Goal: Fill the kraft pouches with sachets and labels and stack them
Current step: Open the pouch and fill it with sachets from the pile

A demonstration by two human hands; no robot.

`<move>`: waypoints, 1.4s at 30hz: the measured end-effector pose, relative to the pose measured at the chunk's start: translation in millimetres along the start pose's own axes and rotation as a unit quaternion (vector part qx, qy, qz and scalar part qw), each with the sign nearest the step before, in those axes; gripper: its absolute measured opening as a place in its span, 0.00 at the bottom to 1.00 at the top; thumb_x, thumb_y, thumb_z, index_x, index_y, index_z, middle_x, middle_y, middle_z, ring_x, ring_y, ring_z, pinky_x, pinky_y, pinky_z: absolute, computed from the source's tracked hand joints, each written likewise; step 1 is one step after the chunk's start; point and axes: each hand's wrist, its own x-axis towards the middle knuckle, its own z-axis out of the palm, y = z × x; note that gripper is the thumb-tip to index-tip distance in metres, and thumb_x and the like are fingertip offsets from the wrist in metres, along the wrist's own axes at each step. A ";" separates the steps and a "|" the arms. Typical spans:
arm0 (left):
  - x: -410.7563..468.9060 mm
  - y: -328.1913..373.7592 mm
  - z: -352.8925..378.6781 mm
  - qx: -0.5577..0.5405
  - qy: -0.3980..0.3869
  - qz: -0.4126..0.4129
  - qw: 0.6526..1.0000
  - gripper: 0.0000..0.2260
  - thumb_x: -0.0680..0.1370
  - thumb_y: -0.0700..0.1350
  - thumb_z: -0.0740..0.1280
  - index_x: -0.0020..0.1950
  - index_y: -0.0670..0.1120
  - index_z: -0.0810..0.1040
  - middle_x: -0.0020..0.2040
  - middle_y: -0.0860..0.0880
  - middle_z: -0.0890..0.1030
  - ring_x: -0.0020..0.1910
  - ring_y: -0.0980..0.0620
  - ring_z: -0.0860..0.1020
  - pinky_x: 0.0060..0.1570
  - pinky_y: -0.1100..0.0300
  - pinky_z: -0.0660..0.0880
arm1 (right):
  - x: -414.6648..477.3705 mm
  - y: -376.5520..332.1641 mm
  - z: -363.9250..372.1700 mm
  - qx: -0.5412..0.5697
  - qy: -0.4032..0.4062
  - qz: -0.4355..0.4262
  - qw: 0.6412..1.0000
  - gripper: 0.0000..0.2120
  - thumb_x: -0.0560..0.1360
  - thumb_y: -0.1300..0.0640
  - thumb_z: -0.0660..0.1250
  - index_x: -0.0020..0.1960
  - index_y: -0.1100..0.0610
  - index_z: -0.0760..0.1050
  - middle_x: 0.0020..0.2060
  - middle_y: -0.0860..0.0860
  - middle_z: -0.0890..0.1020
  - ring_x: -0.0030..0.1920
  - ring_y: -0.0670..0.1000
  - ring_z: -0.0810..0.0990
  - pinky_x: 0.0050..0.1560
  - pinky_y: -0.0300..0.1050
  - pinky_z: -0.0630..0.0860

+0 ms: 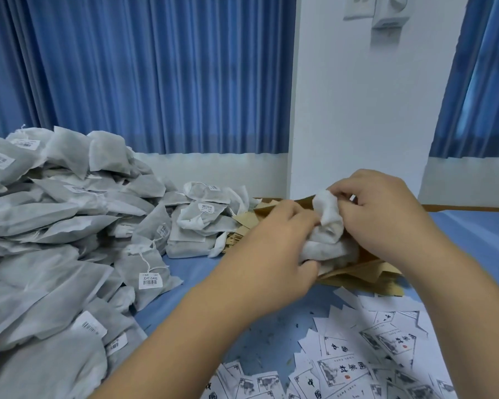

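Sachets (pixel 327 226), white and bunched, sit right of centre over the kraft pouches (pixel 366 276) on the counter (pixel 185 283); left grip (pixel 271 249) and right grip (pixel 386 214) both grasp them.

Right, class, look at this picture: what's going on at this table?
A person is packing. The left hand grips a bundle of white sachets from the side, and the right hand pinches its top. The bundle sits over a loose pile of kraft pouches; whether it is inside one cannot be told. A big heap of sachets lies at the left, and printed labels are scattered near right on the blue table cover.
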 end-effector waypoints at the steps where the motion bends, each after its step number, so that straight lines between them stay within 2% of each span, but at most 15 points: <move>1: -0.5 0.0 1.5 0.025 -0.009 0.004 1.000 0.15 0.76 0.48 0.66 0.62 0.52 0.73 0.58 0.55 0.70 0.56 0.53 0.72 0.55 0.53 0.73 | -0.9 -2.0 0.4 0.006 -0.001 -0.004 1.000 0.11 0.76 0.59 0.61 0.46 0.52 0.82 0.45 0.49 0.78 0.44 0.51 0.74 0.43 0.46 0.71; 5: -0.9 -0.4 8.9 0.191 0.026 -0.012 0.981 0.11 0.80 0.55 0.58 0.58 0.52 0.72 0.54 0.54 0.73 0.52 0.50 0.72 0.45 0.55 0.68 | -3.7 -12.9 2.4 0.003 -0.006 -0.040 0.999 0.12 0.75 0.58 0.60 0.44 0.52 0.82 0.44 0.50 0.77 0.46 0.51 0.75 0.48 0.50 0.73; 8: -1.8 0.6 9.0 0.191 0.035 -0.067 0.979 0.10 0.80 0.56 0.58 0.57 0.54 0.70 0.53 0.54 0.71 0.48 0.48 0.75 0.38 0.57 0.65 | -6.1 -22.0 1.5 0.017 -0.005 -0.061 0.998 0.12 0.76 0.58 0.60 0.47 0.50 0.83 0.44 0.48 0.76 0.47 0.51 0.75 0.48 0.51 0.73; 17: 1.9 3.1 10.9 0.191 0.008 -0.122 0.974 0.09 0.78 0.45 0.61 0.58 0.49 0.73 0.48 0.49 0.71 0.45 0.45 0.76 0.35 0.57 0.64 | -17.4 -45.0 2.6 0.022 0.004 -0.135 0.991 0.10 0.76 0.59 0.61 0.46 0.53 0.82 0.41 0.47 0.73 0.43 0.52 0.75 0.43 0.53 0.74; 19: 2.8 2.4 10.4 0.201 0.007 -0.133 0.970 0.06 0.77 0.45 0.62 0.54 0.48 0.73 0.42 0.50 0.68 0.38 0.46 0.72 0.32 0.58 0.63 | -18.5 -47.1 2.8 0.038 0.016 -0.152 0.987 0.10 0.76 0.61 0.62 0.46 0.54 0.83 0.40 0.48 0.72 0.42 0.53 0.75 0.42 0.53 0.74; 21: 4.8 0.2 12.8 0.216 -0.020 -0.158 0.963 0.03 0.76 0.43 0.64 0.44 0.48 0.71 0.34 0.51 0.65 0.32 0.49 0.67 0.28 0.59 0.60 | -20.0 -48.9 5.8 0.046 0.007 -0.173 0.984 0.10 0.76 0.61 0.63 0.47 0.54 0.83 0.40 0.49 0.72 0.41 0.54 0.75 0.40 0.54 0.74; 23: 7.8 -5.2 18.3 0.227 -0.039 -0.177 0.957 0.13 0.75 0.42 0.66 0.35 0.50 0.63 0.31 0.52 0.65 0.30 0.50 0.68 0.28 0.60 0.61 | -21.9 -50.0 11.2 0.047 -0.002 -0.191 0.980 0.10 0.76 0.62 0.63 0.47 0.55 0.83 0.39 0.50 0.72 0.40 0.55 0.75 0.39 0.55 0.74; 25: 11.2 -10.9 22.0 0.173 -0.023 -0.158 0.972 0.09 0.75 0.43 0.66 0.39 0.49 0.67 0.33 0.51 0.68 0.35 0.48 0.74 0.33 0.58 0.66 | -22.0 -48.2 15.2 0.047 0.021 -0.194 0.980 0.09 0.76 0.63 0.64 0.47 0.56 0.83 0.39 0.50 0.73 0.39 0.55 0.75 0.37 0.55 0.75; 26: 11.8 -13.2 23.4 0.125 -0.012 -0.135 0.983 0.04 0.75 0.44 0.66 0.46 0.48 0.71 0.38 0.49 0.71 0.41 0.46 0.76 0.36 0.57 0.68 | -21.2 -46.1 15.8 0.043 0.043 -0.190 0.980 0.09 0.75 0.64 0.65 0.46 0.56 0.83 0.39 0.50 0.73 0.39 0.56 0.75 0.36 0.55 0.75; 28: 11.6 -16.7 24.2 0.021 -0.004 -0.087 0.996 0.14 0.75 0.44 0.66 0.60 0.47 0.71 0.50 0.45 0.73 0.51 0.42 0.75 0.46 0.53 0.74 | -18.3 -39.6 14.5 0.023 0.088 -0.168 0.982 0.08 0.75 0.63 0.65 0.46 0.57 0.83 0.40 0.50 0.74 0.38 0.56 0.75 0.35 0.54 0.75; 30: 9.9 -17.3 21.1 -0.038 0.006 -0.028 0.999 0.18 0.75 0.47 0.68 0.62 0.47 0.70 0.56 0.46 0.69 0.53 0.43 0.73 0.52 0.49 0.75 | -14.0 -30.9 11.5 0.006 0.120 -0.140 0.983 0.08 0.75 0.62 0.65 0.46 0.56 0.83 0.41 0.49 0.74 0.39 0.56 0.76 0.36 0.54 0.76; 32: 7.2 -15.8 18.6 0.013 -0.014 0.032 0.999 0.24 0.72 0.58 0.72 0.61 0.47 0.71 0.61 0.47 0.67 0.55 0.45 0.72 0.54 0.50 0.74 | -10.7 -22.5 8.2 0.006 0.140 -0.120 0.983 0.09 0.75 0.62 0.64 0.48 0.55 0.83 0.42 0.49 0.75 0.40 0.56 0.76 0.38 0.53 0.76; 34: 5.5 -14.3 22.5 0.165 -0.017 0.073 0.983 0.34 0.66 0.68 0.71 0.63 0.47 0.71 0.67 0.47 0.66 0.59 0.46 0.69 0.57 0.51 0.70 | -8.9 -17.7 5.9 0.019 0.143 -0.104 0.984 0.11 0.75 0.61 0.63 0.50 0.53 0.83 0.42 0.48 0.75 0.42 0.55 0.76 0.41 0.53 0.76; 37: 2.4 -13.2 34.8 0.277 0.017 0.073 0.958 0.36 0.66 0.61 0.74 0.67 0.47 0.67 0.68 0.45 0.67 0.61 0.44 0.68 0.56 0.50 0.68 | -8.1 -17.8 6.3 0.030 0.123 -0.097 0.987 0.11 0.76 0.60 0.62 0.52 0.53 0.83 0.41 0.48 0.74 0.42 0.54 0.75 0.43 0.51 0.75; 42: 2.5 -15.6 34.9 0.280 0.062 0.015 0.958 0.34 0.60 0.51 0.76 0.65 0.48 0.72 0.59 0.47 0.75 0.53 0.46 0.74 0.47 0.55 0.70 | -10.3 -27.2 7.5 0.065 0.090 -0.116 0.987 0.10 0.76 0.61 0.64 0.49 0.51 0.84 0.37 0.46 0.72 0.39 0.49 0.73 0.37 0.42 0.70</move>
